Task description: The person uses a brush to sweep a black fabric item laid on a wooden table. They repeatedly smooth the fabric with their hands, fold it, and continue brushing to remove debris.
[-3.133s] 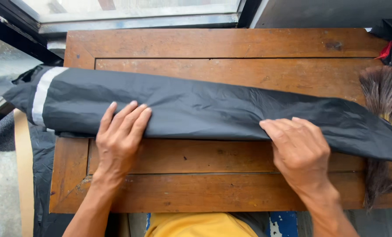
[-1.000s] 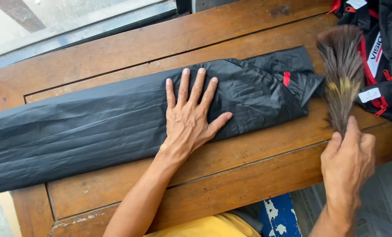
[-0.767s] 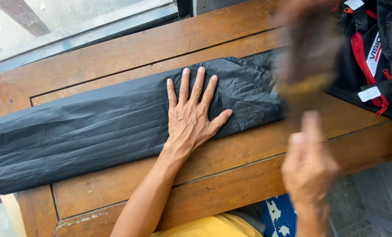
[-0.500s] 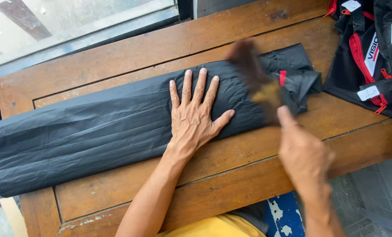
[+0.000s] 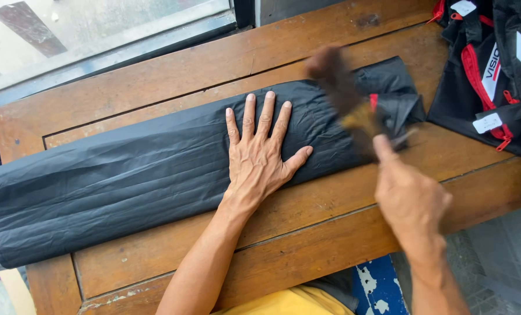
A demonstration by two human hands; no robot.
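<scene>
Your black folded cloth lies on a brown wooden table. The brush shows dark brown bristles with a yellowish band. The far-right bag is black with red trim.

Long black folded fabric, wrinkled and slightly glossy, lying flat and slantwise across wooden table, left end hanging past edge, small red tab near right end. Brown bristle brush, motion-blurred, tilted over fabric's right end, yellowish band near handle.

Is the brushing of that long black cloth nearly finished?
Folded flat already: the long black fabric lies on the wooden table. In hand: the left hand presses it while the right hand sweeps a blurred brown feather brush near one end. Its long remainder looks unbrushed.
</scene>
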